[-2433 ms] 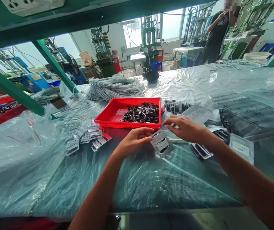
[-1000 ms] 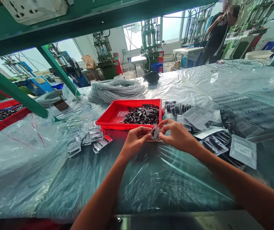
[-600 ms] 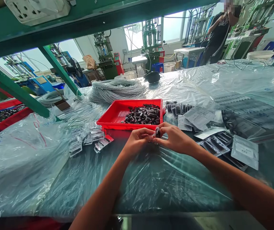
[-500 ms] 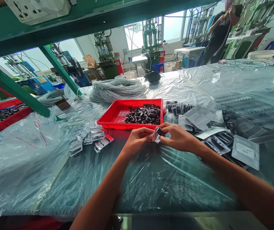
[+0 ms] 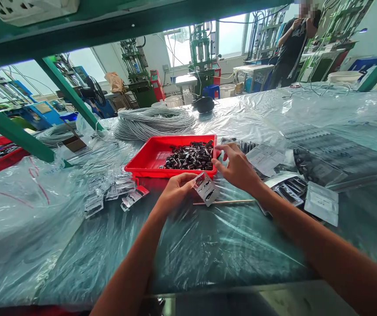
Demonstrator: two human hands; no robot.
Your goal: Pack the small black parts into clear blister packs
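My left hand point(image 5: 174, 191) pinches a small clear plastic bag point(image 5: 206, 188) with a white label, held just above the table in front of the red tray point(image 5: 149, 156). My right hand point(image 5: 237, 166) is off the bag and hovers at the tray's right edge, fingers curled, beside the heap of small black parts point(image 5: 190, 156) in the tray. Whether it holds a part I cannot make out. A thin wooden stick point(image 5: 224, 202) lies on the plastic sheet under the bag.
Filled little bags point(image 5: 116, 195) lie left of the tray; more bags and labels point(image 5: 284, 184) lie to the right. A grey cable coil point(image 5: 155, 123) sits behind the tray. Green frame posts point(image 5: 13, 131) stand left. A person point(image 5: 290, 39) stands at the far right.
Both hands were together on the small bag; now my right hand has let go and moved up toward the tray, while my left hand keeps the bag.
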